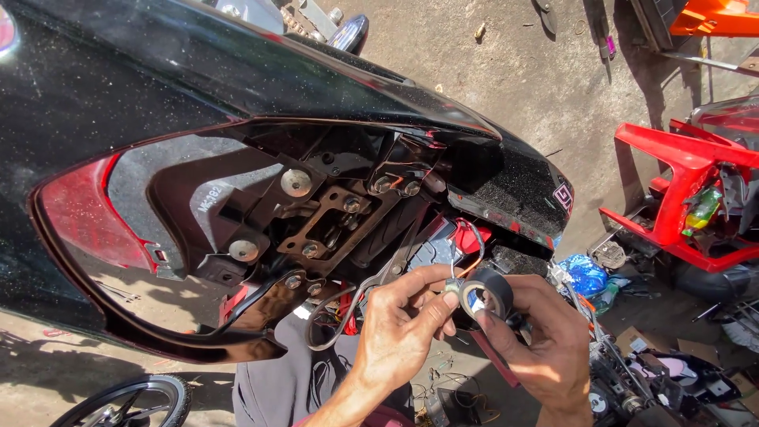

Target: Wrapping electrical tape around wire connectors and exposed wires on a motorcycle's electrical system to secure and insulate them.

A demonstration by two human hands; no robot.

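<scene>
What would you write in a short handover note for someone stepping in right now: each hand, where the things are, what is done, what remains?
Left hand: fingertips pinch the free end of the tape and a thin wire.
Right hand: holds the black tape roll.
Both sit just below the open underside of the black tail panel, whose bracket and bolts are exposed.
Done: tape end pulled out.
Left: no wrapped wire shows yet; loose wires hang free.

At the right edge of my view stands a red frame piece [686,186], with an orange panel [715,16] in the upper right corner. A blue plastic bag [587,274] lies on the concrete floor [514,71] just below centre right, and a spoked wheel [130,403] shows at the bottom left
</scene>
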